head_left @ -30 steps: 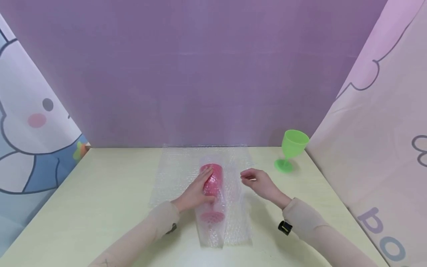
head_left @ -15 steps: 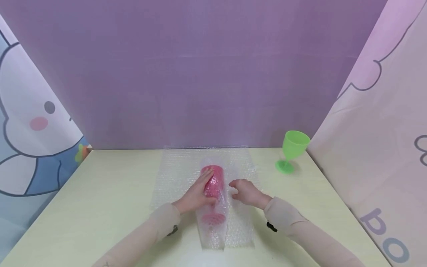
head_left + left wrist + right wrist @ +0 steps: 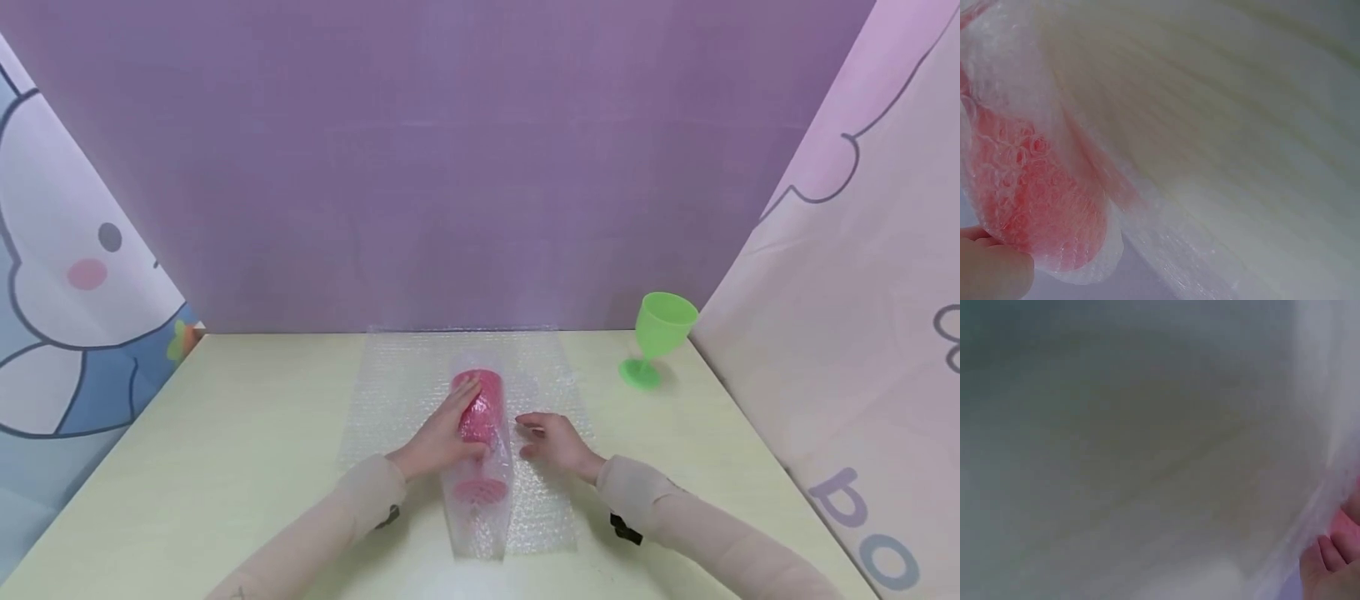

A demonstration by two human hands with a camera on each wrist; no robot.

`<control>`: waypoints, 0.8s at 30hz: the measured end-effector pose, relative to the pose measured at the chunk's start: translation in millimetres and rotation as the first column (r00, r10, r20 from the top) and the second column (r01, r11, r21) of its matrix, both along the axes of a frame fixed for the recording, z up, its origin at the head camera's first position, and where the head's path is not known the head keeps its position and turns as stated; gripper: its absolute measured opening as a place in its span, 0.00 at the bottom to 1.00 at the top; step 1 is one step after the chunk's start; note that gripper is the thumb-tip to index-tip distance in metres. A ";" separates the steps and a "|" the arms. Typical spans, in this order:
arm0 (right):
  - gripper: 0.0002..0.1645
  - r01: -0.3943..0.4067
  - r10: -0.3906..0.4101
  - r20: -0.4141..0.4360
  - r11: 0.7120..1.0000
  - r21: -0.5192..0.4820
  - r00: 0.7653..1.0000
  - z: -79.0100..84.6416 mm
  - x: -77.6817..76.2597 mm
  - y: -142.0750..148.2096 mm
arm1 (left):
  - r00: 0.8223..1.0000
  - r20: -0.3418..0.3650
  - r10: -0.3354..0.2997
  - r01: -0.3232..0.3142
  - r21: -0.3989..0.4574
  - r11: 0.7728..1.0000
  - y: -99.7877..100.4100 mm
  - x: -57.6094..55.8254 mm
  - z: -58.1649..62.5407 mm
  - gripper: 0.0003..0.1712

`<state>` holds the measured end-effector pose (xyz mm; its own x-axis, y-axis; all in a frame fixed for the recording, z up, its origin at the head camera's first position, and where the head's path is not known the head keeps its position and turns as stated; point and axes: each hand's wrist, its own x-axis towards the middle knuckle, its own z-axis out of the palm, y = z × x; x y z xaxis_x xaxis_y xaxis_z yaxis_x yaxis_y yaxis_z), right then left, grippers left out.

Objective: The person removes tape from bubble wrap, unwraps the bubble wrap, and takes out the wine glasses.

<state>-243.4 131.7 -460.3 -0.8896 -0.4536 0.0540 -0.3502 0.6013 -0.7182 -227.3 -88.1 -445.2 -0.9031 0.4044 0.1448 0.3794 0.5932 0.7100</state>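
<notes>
A pink goblet [image 3: 483, 412] lies on its side in bubble wrap [image 3: 543, 508], its round base toward me. My left hand [image 3: 442, 433] grips its bowl through the wrap from the left, fingers over the top and thumb near the stem. In the left wrist view the bubbly layer covers the pink bowl [image 3: 1035, 194], with part of the left hand [image 3: 994, 269] at its edge. Just right of the goblet, my right hand [image 3: 558, 442] hovers low over or touches the flat wrap, fingers loosely bent with a gap to the thumb. Whether it touches the wrap is unclear.
A green goblet [image 3: 663, 333] stands upright at the table's back right. The wrap spreads back to the purple wall [image 3: 480, 167]. Printed side panels [image 3: 847, 333] border the pale table [image 3: 262, 400] on both sides.
My right hand has moved left and toward me, coming beside the wrapped goblet. Its fingers have loosened apart from the thumb. The left hand keeps its grip in place.
</notes>
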 end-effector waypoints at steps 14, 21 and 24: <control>0.35 0.008 -0.007 0.026 1.000 -0.021 1.000 -8.2 3.0 0.5 | 1.000 0.028 0.005 -0.004 -0.007 1.000 -5.8 -0.2 1.2 0.58; 0.36 -0.033 0.033 -0.012 0.999 0.036 0.999 -4.3 3.8 0.0 | 0.999 0.036 -0.002 0.001 0.014 1.000 -12.8 -0.4 4.3 0.58; 0.36 -0.032 0.032 -0.005 0.998 0.046 0.999 -3.1 4.1 0.4 | 0.999 0.038 -0.010 0.009 0.023 1.000 -17.1 -0.2 4.8 0.58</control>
